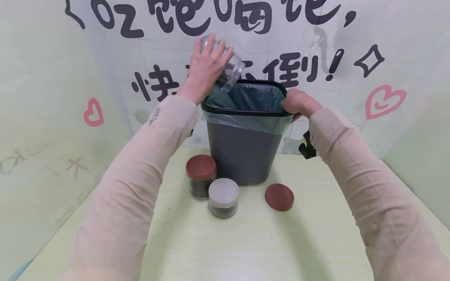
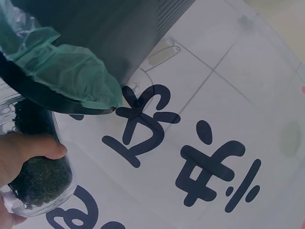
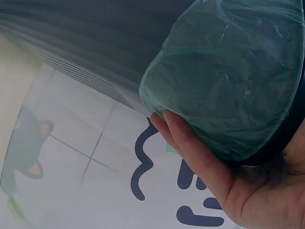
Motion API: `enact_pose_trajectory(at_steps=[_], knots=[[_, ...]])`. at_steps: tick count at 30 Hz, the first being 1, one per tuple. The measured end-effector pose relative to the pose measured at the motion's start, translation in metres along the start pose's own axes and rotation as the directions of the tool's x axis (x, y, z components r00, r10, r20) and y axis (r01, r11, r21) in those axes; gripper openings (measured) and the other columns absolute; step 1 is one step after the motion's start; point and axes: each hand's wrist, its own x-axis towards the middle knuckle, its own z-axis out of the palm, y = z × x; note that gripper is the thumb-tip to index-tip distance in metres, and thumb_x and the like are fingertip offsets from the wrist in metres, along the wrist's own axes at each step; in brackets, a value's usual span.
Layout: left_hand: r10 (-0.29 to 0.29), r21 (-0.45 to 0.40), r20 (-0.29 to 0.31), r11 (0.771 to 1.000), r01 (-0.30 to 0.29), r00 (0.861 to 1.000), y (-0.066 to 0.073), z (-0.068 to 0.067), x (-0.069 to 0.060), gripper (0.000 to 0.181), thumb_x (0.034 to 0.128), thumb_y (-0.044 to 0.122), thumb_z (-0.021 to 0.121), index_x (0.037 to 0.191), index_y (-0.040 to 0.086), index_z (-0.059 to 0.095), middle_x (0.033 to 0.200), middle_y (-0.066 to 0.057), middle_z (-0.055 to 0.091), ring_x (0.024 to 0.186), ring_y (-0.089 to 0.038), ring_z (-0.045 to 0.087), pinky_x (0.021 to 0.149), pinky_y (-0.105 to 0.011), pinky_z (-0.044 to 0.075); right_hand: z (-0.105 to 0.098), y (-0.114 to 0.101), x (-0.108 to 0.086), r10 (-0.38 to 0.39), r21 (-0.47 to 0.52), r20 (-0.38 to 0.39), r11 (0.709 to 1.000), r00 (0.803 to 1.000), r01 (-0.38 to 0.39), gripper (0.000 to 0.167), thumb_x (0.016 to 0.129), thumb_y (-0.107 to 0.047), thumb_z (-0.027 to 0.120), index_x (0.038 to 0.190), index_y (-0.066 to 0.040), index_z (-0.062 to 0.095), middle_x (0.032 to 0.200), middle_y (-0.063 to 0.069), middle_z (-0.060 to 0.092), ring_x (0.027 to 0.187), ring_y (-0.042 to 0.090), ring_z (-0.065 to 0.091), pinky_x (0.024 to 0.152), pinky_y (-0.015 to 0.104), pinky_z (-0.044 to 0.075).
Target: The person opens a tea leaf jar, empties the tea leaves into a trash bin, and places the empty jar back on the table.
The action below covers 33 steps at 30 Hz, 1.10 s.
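Observation:
High over the left side of a dark grey trash bin (image 1: 242, 152), my left hand (image 1: 207, 64) grips a clear glass jar (image 1: 236, 71). The jar is tilted with its mouth toward the bin's opening. Dark dried leaves, like loose tea (image 2: 45, 179), show inside it in the left wrist view. My right hand (image 1: 300, 102) holds the bin's black rim at the right, fingers (image 3: 190, 143) along the outside over the folded bag. A translucent green bag (image 3: 205, 90) lines the bin and hangs over its rim. Whether leaves have fallen into the bin cannot be seen.
On the pale table (image 1: 242, 246), a red-lidded jar (image 1: 201, 168) stands against the bin's left front. A shorter jar with a whitish lid (image 1: 223, 193) is in front of it. One loose red lid (image 1: 279, 197) lies to the right. The printed wall (image 1: 351, 97) rises close behind.

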Motion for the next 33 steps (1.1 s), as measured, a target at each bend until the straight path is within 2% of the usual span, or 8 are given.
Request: enact_pose_trajectory(at_steps=[9, 16, 25, 33], knots=[[0.071, 0.043, -0.053, 0.997, -0.069, 0.996, 0.008, -0.006, 0.010, 0.060, 0.0741, -0.008, 0.057, 0.127, 0.011, 0.037, 0.133, -0.014, 0.038, 0.126, -0.033, 0.028, 0.103, -0.050, 0.023, 0.000, -0.001, 0.000, 0.009, 0.003, 0.005, 1.000, 1.000, -0.009, 0.029, 0.091, -0.007, 0.030, 0.111, 0.013, 0.036, 0.115, 0.028, 0.039, 0.044, 0.011, 0.057, 0.054, 0.029, 0.052], [0.127, 0.113, -0.008, 0.986, -0.125, 0.992, 0.011, -0.008, 0.016, 0.065, 0.0733, -0.005, 0.061, 0.130, 0.012, 0.034, 0.136, -0.014, 0.034, 0.129, -0.033, 0.024, 0.104, -0.050, 0.020, 0.001, -0.001, -0.001, 0.009, -0.002, -0.008, 1.000, 1.000, -0.009, 0.026, 0.090, -0.007, 0.031, 0.108, 0.012, 0.038, 0.116, 0.029, 0.040, 0.043, 0.011, 0.057, 0.053, 0.028, 0.052], [0.199, 0.184, 0.029, 0.962, -0.201, 0.980, 0.015, -0.012, 0.022, 0.062, 0.0789, -0.011, 0.051, 0.132, 0.013, 0.032, 0.138, -0.014, 0.032, 0.131, -0.032, 0.021, 0.105, -0.050, 0.017, 0.001, 0.000, 0.000, 0.000, -0.018, -0.022, 1.000, 1.000, -0.001, 0.025, 0.090, -0.006, 0.032, 0.105, 0.012, 0.040, 0.114, 0.029, 0.042, 0.043, 0.012, 0.057, 0.052, 0.028, 0.052], [0.254, 0.297, 0.108, 0.914, -0.275, 0.961, 0.021, -0.015, 0.025, 0.070, 0.0764, -0.007, 0.058, 0.135, 0.012, 0.025, 0.141, -0.016, 0.025, 0.132, -0.033, 0.015, 0.105, -0.052, 0.014, 0.001, -0.001, 0.001, 0.019, -0.021, -0.024, 1.000, 1.000, -0.020, 0.027, 0.091, -0.008, 0.032, 0.108, 0.012, 0.040, 0.115, 0.029, 0.043, 0.043, 0.012, 0.057, 0.052, 0.028, 0.052]])
